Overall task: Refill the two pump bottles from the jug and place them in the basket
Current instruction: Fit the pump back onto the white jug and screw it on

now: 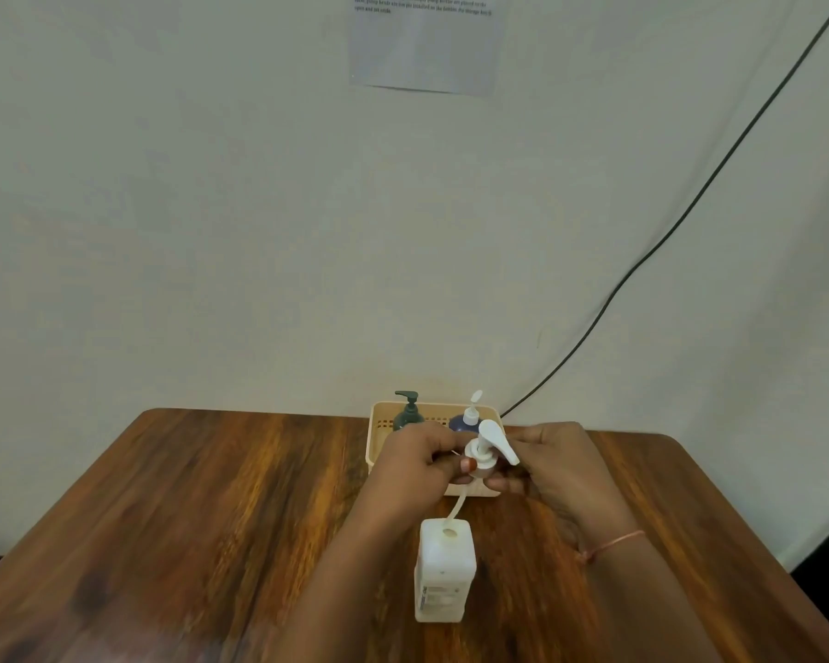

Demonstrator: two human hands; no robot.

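- Holding a white plastic pump head [486,447] between both hands, I have it raised above the brown wooden table [164,519], just in front of the basket.
- My left hand [415,464] pinches the pump's collar from the left, fingertips closed on it.
- My right hand [553,464] grips the same collar from the right, fingers curled under it.
- The pump's spout points right and a little toward me; its long axis runs through the collar and down the thin translucent dip tube [456,507], which slants down and left.
- The tube's lower end sits at the open neck of the white rectangular plastic jug [443,571]; I cannot tell whether it goes inside.
- The jug stands upright on the table between my forearms, its long axis vertical.
- A cream slotted plastic basket [379,437] sits at the table's far edge, against the wall.
- Inside it stand a dark green pump bottle [408,413] on the left and a dark blue bottle with a white pump [467,418] on the right, both upright.
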